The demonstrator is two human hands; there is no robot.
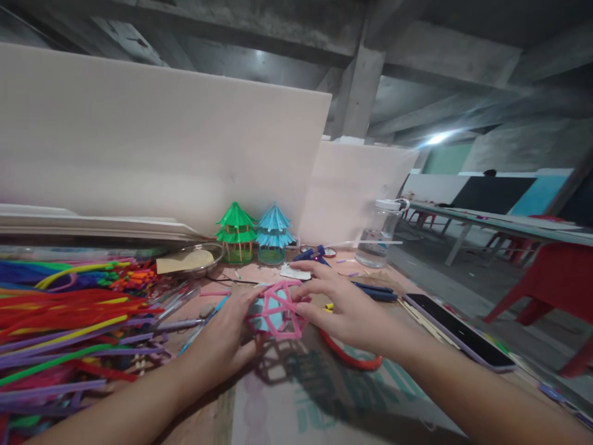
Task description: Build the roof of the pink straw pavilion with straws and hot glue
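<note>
A pink frame of joined straws point(277, 309), shaped like a small dome, sits on the table between my hands. My left hand point(225, 337) holds its left side with the fingers curled against it. My right hand point(345, 306) grips its right side, fingers spread over the top. Behind it stand a green straw pagoda point(236, 230) and a blue straw pagoda point(274, 231) against a white board.
A pile of coloured straws point(60, 315) fills the left of the table. A metal dish point(197, 261), a water bottle point(380, 235), a phone point(463, 337), a red ring point(349, 357) and blue pens point(377, 292) lie around. Red chairs point(551, 281) stand at right.
</note>
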